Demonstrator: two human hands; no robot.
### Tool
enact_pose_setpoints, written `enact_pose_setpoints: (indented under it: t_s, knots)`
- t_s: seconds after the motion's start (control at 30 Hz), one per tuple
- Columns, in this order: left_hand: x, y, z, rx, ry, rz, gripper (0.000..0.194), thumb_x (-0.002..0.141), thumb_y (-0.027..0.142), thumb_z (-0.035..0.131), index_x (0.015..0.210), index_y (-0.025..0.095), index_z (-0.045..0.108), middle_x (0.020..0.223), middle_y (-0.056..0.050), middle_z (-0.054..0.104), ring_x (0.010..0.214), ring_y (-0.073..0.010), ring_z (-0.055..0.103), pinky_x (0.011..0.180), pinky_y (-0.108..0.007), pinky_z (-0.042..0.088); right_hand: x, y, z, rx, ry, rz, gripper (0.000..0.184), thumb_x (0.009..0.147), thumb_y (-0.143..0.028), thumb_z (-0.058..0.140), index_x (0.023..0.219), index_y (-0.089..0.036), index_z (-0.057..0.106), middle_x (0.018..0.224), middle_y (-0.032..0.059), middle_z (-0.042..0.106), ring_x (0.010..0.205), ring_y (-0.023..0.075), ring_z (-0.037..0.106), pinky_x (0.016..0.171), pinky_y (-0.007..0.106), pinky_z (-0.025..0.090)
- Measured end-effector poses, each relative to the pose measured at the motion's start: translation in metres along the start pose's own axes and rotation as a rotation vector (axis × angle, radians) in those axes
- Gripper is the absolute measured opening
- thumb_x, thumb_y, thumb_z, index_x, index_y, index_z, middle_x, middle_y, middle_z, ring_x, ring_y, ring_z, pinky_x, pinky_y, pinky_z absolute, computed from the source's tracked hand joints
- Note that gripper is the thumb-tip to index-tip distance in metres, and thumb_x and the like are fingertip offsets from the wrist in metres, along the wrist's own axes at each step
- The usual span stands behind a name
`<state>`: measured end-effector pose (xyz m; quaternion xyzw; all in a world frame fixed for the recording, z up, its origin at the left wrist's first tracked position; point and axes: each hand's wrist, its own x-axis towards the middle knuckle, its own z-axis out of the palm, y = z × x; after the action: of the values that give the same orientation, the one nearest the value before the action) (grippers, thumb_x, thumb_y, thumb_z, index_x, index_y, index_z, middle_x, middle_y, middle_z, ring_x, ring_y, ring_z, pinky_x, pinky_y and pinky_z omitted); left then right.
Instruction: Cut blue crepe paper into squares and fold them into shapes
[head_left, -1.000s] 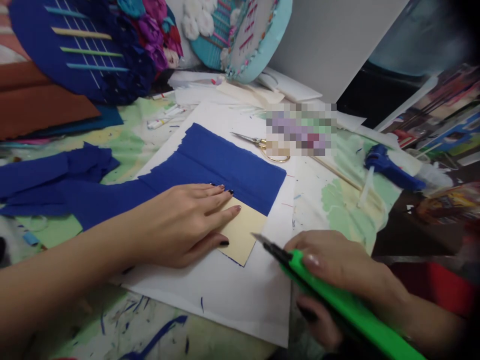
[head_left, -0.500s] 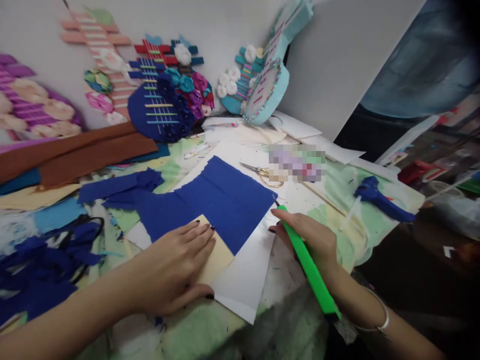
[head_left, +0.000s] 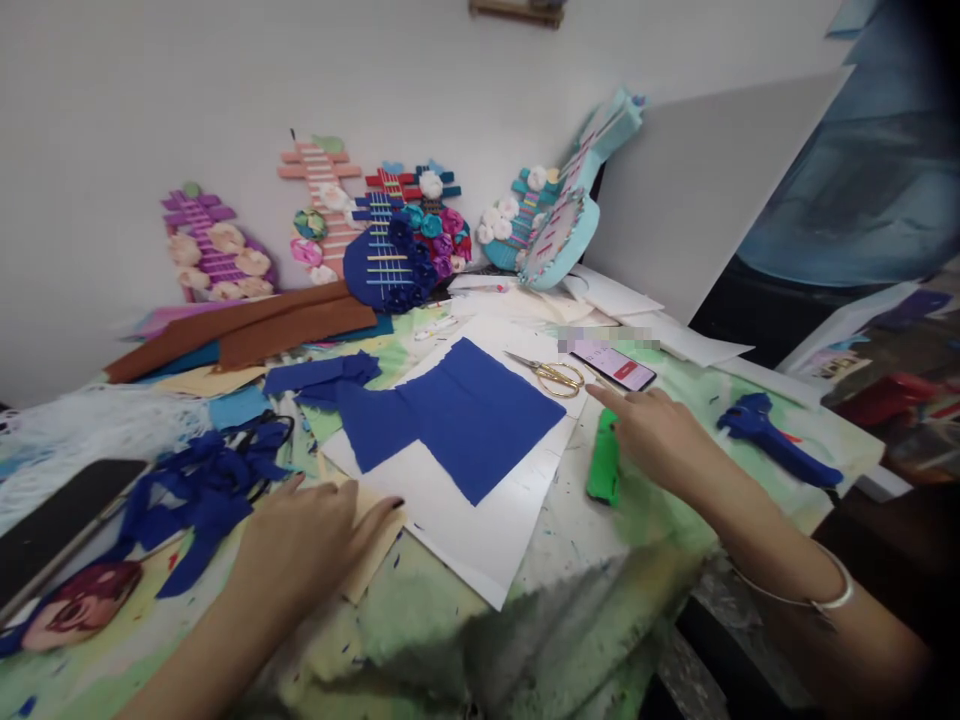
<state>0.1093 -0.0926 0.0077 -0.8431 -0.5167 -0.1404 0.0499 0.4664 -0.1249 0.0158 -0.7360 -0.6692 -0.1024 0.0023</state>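
A piece of deep blue crepe paper lies on a white sheet. My left hand rests to the left of the sheet, over a pale yellow card; its thumb is stretched apart across the card, and its other fingertips are partly hidden. My right hand has its index finger extended to the near edge of a lit phone. The other fingers are curled round a green craft knife, whose upper part is hidden. Gold-handled scissors lie by the phone.
A blue glue gun lies at the right. Blue scraps and a dark phone are at the left. Brown paper lies behind them. Several decorated paper guitars, including a blue one, lean on the wall.
The view has shifted. My left hand and the yellow card have slid left off the blue paper. My right hand has moved from the paper's corner to the phone, whose screen is now lit.
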Motion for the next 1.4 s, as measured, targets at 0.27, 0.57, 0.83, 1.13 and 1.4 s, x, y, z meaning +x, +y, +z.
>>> enact_pose_setpoints:
  t_s: [0.27,0.57,0.83,1.13,1.4]
  knots:
    - [0.102,-0.011,0.023,0.106,-0.145,-0.285,0.068,0.082,0.057,0.048,0.124,0.002,0.05,0.13,-0.027,0.051,0.119,-0.0391,0.049,0.09,-0.042,0.042,0.11,-0.081,-0.02,0.416,-0.004,-0.285,0.045,0.087,-0.03,0.059,0.128,-0.014,0.05,0.122,0.014,0.058,0.11,0.0237,0.055,0.095,0.035,0.044]
    - [0.104,-0.043,0.047,0.073,-0.185,-0.447,0.039,0.089,0.044,0.054,0.115,0.014,0.056,0.116,-0.011,0.058,0.103,-0.0237,0.058,0.087,-0.045,0.048,0.145,-0.093,0.032,0.437,-0.065,-0.161,0.033,0.091,-0.032,0.055,0.119,-0.015,0.054,0.119,0.0091,0.056,0.101,0.0209,0.059,0.084,0.042,0.051]
    - [0.107,-0.049,0.043,-0.016,-0.17,-0.357,0.028,0.09,0.032,0.056,0.113,0.017,0.057,0.116,-0.008,0.058,0.1,-0.021,0.059,0.084,-0.04,0.051,0.14,-0.092,0.029,0.41,-0.087,-0.118,0.03,0.091,-0.032,0.054,0.117,-0.016,0.055,0.117,0.0087,0.057,0.099,0.0201,0.059,0.084,0.04,0.051]
    - [0.104,-0.025,0.033,-0.259,0.001,-0.412,0.031,0.09,0.032,0.055,0.116,0.015,0.055,0.115,-0.009,0.058,0.1,-0.0218,0.059,0.084,-0.042,0.051,0.137,-0.084,0.018,0.416,0.003,-0.048,0.029,0.092,-0.033,0.054,0.115,-0.015,0.056,0.116,0.0086,0.058,0.099,0.0199,0.059,0.084,0.041,0.051]
    - [0.103,-0.028,0.046,-0.802,0.176,-0.528,0.031,0.09,0.032,0.055,0.116,0.015,0.055,0.115,-0.009,0.058,0.097,-0.0209,0.06,0.082,-0.041,0.052,0.136,-0.085,0.015,0.416,0.027,-0.021,0.029,0.092,-0.033,0.053,0.114,-0.015,0.057,0.114,0.0082,0.059,0.098,0.0195,0.06,0.083,0.04,0.051]
